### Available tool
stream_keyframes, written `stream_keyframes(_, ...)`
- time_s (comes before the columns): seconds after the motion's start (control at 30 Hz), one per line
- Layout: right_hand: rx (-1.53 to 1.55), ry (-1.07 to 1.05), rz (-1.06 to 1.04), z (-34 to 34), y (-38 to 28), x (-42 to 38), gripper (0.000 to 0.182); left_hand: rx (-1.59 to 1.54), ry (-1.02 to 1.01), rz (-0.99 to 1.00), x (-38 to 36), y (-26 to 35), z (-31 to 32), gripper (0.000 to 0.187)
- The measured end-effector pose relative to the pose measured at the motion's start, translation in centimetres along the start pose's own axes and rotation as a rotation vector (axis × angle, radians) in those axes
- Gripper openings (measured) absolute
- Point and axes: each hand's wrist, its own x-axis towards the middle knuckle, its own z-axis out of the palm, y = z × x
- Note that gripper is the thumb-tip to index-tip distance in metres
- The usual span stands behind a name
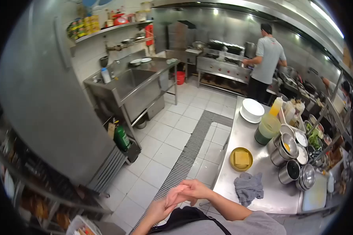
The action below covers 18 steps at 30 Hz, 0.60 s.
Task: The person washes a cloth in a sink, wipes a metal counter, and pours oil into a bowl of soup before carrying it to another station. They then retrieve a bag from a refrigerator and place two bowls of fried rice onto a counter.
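Gray cloth (249,188) bunched on counter (280,196), lower right of frame, seemingly handy for wiping. Left hand (160,208), right hand (198,189), bottom center, pressed together, fingers overlapping; whether either clasps, cannot tell. Bowl (241,168) beside cloth, walls containing yellow slices (241,158).

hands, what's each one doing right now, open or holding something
Left hand: touching the right, nothing seen in it; open or closed unclear.
Right hand: touching the left, no object visible; grip unclear.
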Motion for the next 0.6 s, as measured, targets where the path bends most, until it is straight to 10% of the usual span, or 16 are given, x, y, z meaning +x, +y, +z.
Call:
stream_keyframes(0.37, 0.460, 0.597, -0.013, -16.9, 5.4, 23.8, 0.013, -0.326, -0.228, 0.084, 29.9, -5.0, -12.4, 0.034)
stream_keyframes(0.47, 0.739, 0.315, -0.296, -19.2, 1.7, 33.2, 0.012, -0.443, -0.237, 0.011, 37.5, -7.9, -14.9, 0.045)
stream_keyframes(0.6, -0.005, -0.003, -0.453, -21.2, -2.0, 44.6, 0.019, -0.489, -0.046, 0.275, 48.1, -16.0, -15.2, 0.065)
